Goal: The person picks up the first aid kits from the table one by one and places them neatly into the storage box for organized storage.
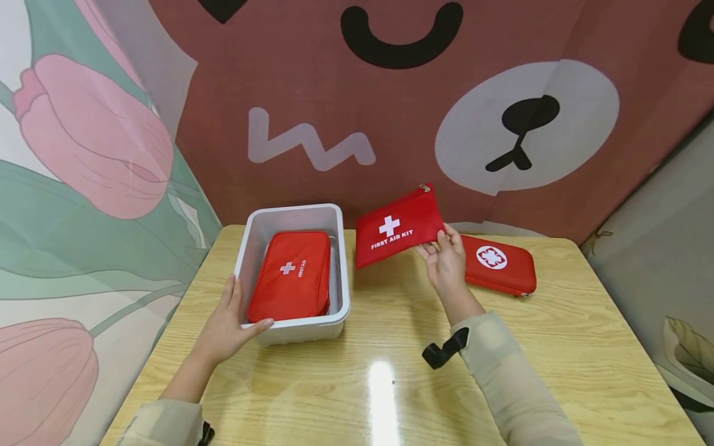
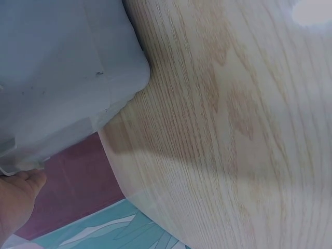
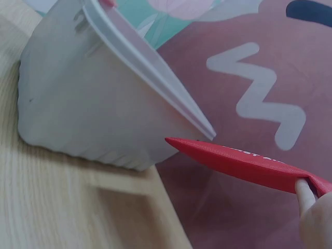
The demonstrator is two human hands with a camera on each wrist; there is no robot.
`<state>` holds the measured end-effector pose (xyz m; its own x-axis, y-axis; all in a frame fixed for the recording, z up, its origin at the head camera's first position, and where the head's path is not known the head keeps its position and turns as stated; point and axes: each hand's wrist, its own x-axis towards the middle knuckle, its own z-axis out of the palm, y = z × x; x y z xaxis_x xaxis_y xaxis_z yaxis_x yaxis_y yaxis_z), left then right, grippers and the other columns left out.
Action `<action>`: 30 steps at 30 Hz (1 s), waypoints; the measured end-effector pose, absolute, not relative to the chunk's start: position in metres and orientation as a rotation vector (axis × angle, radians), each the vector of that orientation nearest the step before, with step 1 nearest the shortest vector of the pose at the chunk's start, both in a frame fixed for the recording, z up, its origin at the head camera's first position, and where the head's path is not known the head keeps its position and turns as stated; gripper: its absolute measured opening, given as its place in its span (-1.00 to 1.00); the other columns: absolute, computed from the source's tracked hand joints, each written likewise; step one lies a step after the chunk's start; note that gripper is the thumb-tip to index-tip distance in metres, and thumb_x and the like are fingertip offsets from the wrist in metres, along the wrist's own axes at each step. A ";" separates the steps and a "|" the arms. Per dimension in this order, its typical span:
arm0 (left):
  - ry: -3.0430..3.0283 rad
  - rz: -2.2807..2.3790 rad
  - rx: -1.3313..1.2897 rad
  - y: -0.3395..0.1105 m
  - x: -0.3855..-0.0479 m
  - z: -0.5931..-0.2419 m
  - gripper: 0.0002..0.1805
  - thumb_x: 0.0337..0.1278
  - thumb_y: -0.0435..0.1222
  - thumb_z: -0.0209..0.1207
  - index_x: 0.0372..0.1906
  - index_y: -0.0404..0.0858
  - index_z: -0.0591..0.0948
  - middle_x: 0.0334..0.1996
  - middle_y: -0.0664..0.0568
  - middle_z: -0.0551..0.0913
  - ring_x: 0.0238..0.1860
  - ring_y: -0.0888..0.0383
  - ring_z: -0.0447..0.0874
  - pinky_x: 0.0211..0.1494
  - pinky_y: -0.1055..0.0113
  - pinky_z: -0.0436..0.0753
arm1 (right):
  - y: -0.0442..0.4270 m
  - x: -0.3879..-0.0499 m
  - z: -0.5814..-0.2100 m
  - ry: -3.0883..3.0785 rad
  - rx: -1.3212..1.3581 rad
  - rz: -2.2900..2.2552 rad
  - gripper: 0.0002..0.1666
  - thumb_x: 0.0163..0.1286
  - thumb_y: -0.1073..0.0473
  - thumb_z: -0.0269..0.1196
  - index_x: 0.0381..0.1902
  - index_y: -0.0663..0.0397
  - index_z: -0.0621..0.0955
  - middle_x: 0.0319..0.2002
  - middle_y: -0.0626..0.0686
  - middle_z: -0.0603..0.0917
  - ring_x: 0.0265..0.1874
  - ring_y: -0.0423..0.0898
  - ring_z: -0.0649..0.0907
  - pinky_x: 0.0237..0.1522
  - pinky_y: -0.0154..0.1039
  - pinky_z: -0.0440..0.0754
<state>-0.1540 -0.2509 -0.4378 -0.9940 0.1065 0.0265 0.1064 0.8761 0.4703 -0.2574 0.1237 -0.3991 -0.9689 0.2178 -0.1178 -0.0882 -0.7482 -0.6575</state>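
In the head view, the right hand [image 1: 446, 260] pinches the right end of a flat red first aid kit pouch [image 1: 398, 229], held above the table just right of a pale bin [image 1: 301, 334]. The right wrist view shows the pouch [image 3: 244, 165] edge-on beside the bin [image 3: 104, 98], with fingers of the right hand [image 3: 316, 218] at its end. The left hand [image 1: 225, 322] rests on the bin's near left corner, thumb along the front rim. Inside the bin lies a red first aid case [image 1: 292, 275]. In the left wrist view, the left hand [image 2: 19, 199] touches the bin [image 2: 67, 67].
A red hard case [image 1: 502, 266] with a white round emblem lies on the wooden table [image 1: 474, 384] to the right, partly behind the right hand. Behind the table hangs a patterned cloth [image 1: 312, 74]. A black strap [image 1: 445, 350] hangs at the right wrist.
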 end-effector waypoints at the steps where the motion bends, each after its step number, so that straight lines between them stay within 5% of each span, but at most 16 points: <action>1: 3.043 0.764 0.174 -0.251 -0.154 -0.438 0.13 -0.18 0.23 0.06 0.30 -0.38 -0.21 0.30 -0.20 -0.26 0.21 -0.24 -0.08 -0.11 -0.15 0.37 | 0.123 -0.257 -0.397 -1.017 -0.265 2.783 -0.84 0.36 0.25 -0.17 -0.17 0.01 0.35 -0.12 0.10 0.36 -0.29 0.03 0.52 -0.28 -0.12 0.55; 30: 3.041 0.787 0.173 -0.251 -0.155 -0.438 0.14 -0.19 0.23 0.06 0.30 -0.38 -0.20 0.30 -0.23 -0.25 0.22 -0.24 -0.09 -0.14 -0.13 0.40 | 0.092 -0.253 -0.373 -1.038 0.028 2.957 -0.81 0.35 0.31 -0.16 -0.25 0.02 0.41 -0.17 0.07 0.42 -0.39 -0.01 0.55 -0.35 -0.17 0.57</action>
<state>-0.1547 -0.2506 -0.4380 -0.9939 0.1052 0.0318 0.1075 0.8689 0.4832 -0.2529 0.0925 -0.3731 -0.9998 0.0012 0.0192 -0.0130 -0.7805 -0.6250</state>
